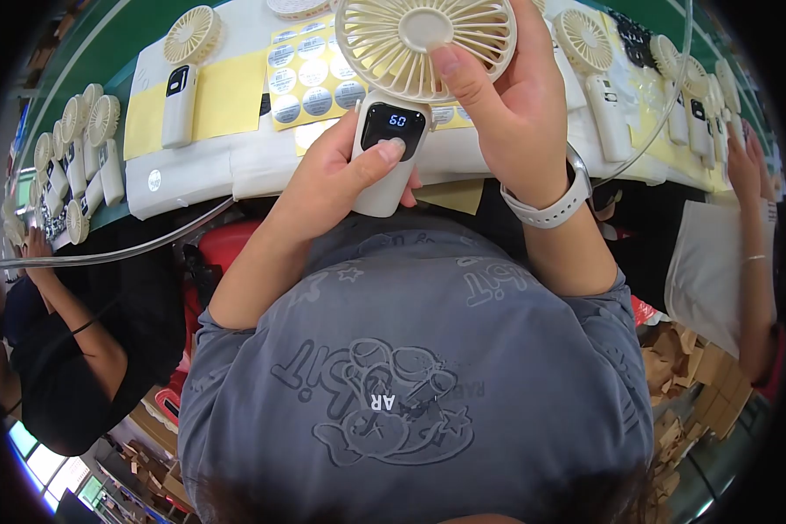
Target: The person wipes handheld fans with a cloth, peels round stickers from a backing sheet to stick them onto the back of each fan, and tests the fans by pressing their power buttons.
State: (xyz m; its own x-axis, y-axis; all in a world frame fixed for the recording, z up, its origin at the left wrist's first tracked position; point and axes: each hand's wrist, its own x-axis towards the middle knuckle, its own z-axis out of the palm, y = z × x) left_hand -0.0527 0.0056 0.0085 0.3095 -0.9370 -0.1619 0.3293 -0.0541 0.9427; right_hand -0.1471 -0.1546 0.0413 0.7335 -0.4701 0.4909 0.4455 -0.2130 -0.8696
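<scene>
A cream handheld fan is raised over the near table edge, its round slatted head at the top and its handle pointing down toward me. My left hand is wrapped round the handle, thumb pressed near the lower end of the black panel. Lit digits on that panel look like 60. My right hand grips the fan head from the right, with the thumb on the front grille close to the hub. Behind the fan lies a sheet of round silver stickers, partly covered by it.
One fan lies left on yellow paper, another right. Several more fans are grouped at the far left. A clear hose crosses the left side. Co-workers' arms show at both sides; cardboard lies lower right.
</scene>
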